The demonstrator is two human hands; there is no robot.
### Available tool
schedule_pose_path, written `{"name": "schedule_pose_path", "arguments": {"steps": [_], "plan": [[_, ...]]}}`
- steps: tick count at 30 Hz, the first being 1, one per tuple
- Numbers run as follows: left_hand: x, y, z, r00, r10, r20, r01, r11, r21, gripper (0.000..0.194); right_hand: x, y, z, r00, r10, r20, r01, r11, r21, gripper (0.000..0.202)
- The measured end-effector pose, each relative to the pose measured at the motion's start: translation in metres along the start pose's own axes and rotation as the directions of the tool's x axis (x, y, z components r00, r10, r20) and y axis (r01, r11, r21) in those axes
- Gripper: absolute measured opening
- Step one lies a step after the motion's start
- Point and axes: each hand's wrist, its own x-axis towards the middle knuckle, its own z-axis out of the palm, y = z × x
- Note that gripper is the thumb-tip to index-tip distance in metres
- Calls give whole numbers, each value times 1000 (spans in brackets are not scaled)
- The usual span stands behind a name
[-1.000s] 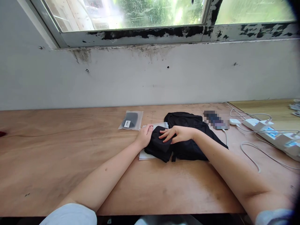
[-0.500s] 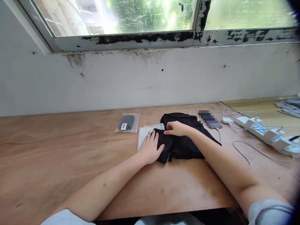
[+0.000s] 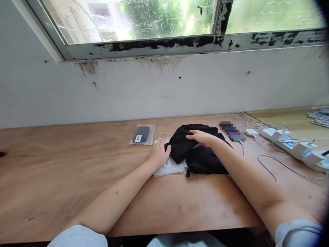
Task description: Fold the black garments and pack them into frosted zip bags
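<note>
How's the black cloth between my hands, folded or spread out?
Not spread out: the black cloth is a compact bundle between your left hand and right hand. I can't tell whether it's neatly folded.

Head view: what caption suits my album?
Two hands on black cloth, white packets partly beneath, at a wooden table.

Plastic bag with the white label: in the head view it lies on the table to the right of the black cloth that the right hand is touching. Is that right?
Not quite: the head view shows the plastic bag, with its white label, on the table to the left of the black cloth that the right hand is touching.
</note>
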Motion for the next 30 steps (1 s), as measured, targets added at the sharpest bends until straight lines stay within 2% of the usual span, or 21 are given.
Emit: {"name": "schedule_pose_path", "arguments": {"steps": [2,4,6,8,10,13,15,16,19,21,23,25,27,30], "plan": [[-2,-2,3,997,72,2,-72,997,37,58,4,1,-8,997,28,-78,-29,1000,-11,36],[-5,0,2,983,170,71,-175,982,75,62,6,1,-15,983,35,-178,-52,995,-87,37],[-8,3,0,948,265,179,-282,956,79,65,6,-1,-17,968,-5,-252,-48,977,-207,33],[-8,6,-2,896,333,293,-360,932,40,63,5,-4,-13,957,-105,-270,3,935,-354,27],[-8,8,-4,860,357,366,-385,923,4,61,1,-8,-3,938,-250,-241,90,845,-527,20],[-7,8,-5,854,343,392,-372,928,-1,60,-8,-10,23,888,-432,-158,151,598,-787,18],[-7,9,-5,858,342,383,-369,929,-3,60,-15,-6,45,883,-457,-106,123,444,-888,24],[-7,10,-6,860,349,372,-372,928,-10,59,-18,-3,57,892,-445,-81,115,397,-911,27],[-7,12,-7,868,388,311,-382,921,-83,47,-24,11,87,880,-470,64,228,301,-926,34],[-6,11,-7,899,367,240,-337,928,-158,32,-25,20,99,865,-484,131,285,262,-922,42],[-5,7,-6,958,260,122,-236,954,-182,28,-24,28,105,871,-469,146,289,248,-925,58],[-2,2,-3,991,134,-9,-134,980,-149,35,-24,35,107,883,-445,150,277,236,-932,72],[0,-4,1,994,86,-72,-92,992,-84,50,-25,42,108,885,-428,183,290,198,-936,81],[2,-11,8,989,145,-7,-145,989,28,65,-26,49,110,875,-421,238,320,135,-938,86]]}}
